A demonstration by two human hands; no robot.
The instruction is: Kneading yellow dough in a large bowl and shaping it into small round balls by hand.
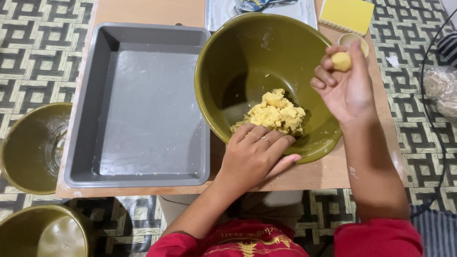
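Yellow dough everywhere, basically. Right hand [346,90] is up over the far right rim of the olive-green bowl [238,52], palm facing the camera, and the fingers [324,76] are curled in, pinching a small dough ball [341,61] between thumb and fingertips. Left hand [254,154] sits on the near rim of that same bowl, fingers fairly straight and close together, tips reaching down inside and touching the near edge of the crumbly dough pile [276,113], with a ring on one finger.

Bowl is tipped toward the person and rests at the near right part of the wooden table [143,10]; the dough heap lies low in it, rest of the inside mostly bare with a few crumbs. Just left of it, touching or nearly so, is a grey rectangular baking pan [138,109] filling the left half of the table, only crumbs in it. A yellow notepad [347,14] sits at the far right corner, a small round cup [354,42] just near it.
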